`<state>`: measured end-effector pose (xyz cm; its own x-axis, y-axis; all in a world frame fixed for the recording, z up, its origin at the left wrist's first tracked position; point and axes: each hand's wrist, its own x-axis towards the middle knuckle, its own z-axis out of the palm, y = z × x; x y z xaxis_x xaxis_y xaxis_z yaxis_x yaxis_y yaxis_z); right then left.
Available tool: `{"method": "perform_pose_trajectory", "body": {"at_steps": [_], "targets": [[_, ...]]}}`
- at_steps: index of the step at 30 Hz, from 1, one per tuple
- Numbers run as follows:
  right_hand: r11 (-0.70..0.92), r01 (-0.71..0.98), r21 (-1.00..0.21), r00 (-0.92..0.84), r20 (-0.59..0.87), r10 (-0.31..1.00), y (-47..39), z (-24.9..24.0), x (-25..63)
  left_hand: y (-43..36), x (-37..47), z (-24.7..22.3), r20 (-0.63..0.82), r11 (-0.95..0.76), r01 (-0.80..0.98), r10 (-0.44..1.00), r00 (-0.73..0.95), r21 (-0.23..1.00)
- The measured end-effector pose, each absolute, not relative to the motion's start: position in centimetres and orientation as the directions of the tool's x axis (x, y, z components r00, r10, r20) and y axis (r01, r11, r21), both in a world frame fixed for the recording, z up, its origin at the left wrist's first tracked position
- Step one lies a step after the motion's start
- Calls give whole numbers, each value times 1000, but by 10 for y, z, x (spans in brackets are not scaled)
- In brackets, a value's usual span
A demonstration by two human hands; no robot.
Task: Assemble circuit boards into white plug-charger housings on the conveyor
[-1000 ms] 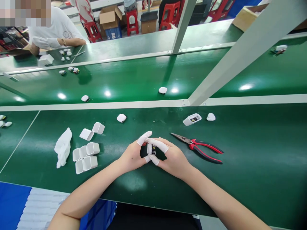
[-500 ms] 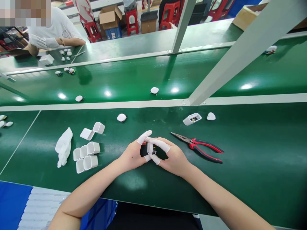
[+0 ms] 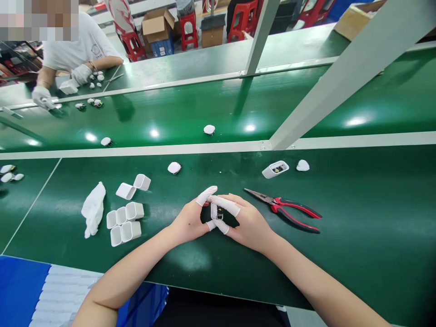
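Between both hands, near the middle of the green table, is a small white device (image 3: 216, 211) with dark inner parts showing on its right side. My left hand (image 3: 190, 218) grips it from the left, thumb and finger around it, with white finger cots on the tips. From the right, my right hand (image 3: 247, 222) holds the same device, its cot-covered fingers touching the left ones. Right of it lie red-and-black pliers (image 3: 277, 206), jaws pointing left. Behind them are an open white housing (image 3: 275, 169) and a white cap (image 3: 303, 165).
Several white square cups (image 3: 131, 230) and a crumpled white cloth (image 3: 93, 210) lie at left. A white part (image 3: 174, 167) sits behind my hands. White parts rest on the green belt (image 3: 163, 113) beyond the rail. A slanted metal post (image 3: 327, 77) rises at right. A gloved co-worker sits far left.
My hands stay in nearly the same place around the device, which shows more of its dark inside. Parts on the belt have shifted left. The co-worker's hands have moved apart, one reaching over the belt.
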<state>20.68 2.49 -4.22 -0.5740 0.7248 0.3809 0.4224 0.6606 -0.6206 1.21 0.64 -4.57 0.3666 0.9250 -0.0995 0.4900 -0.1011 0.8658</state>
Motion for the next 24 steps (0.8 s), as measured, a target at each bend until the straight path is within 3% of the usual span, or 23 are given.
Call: {"method": "perform_pose_trajectory", "body": {"at_steps": [13, 20, 24], "targets": [[680, 407, -611, -595, 388, 704, 24, -49, 204, 6, 14, -49, -84, -95, 491, 940, 329, 866], [691, 478, -543, -574, 403, 713, 23, -43, 206, 7, 13, -48, -88, -99, 504, 938, 335, 858], [559, 428, -710, -561, 276, 780, 22, -40, 205, 6, 13, -49, -68, -135, 532, 937, 343, 836]]}}
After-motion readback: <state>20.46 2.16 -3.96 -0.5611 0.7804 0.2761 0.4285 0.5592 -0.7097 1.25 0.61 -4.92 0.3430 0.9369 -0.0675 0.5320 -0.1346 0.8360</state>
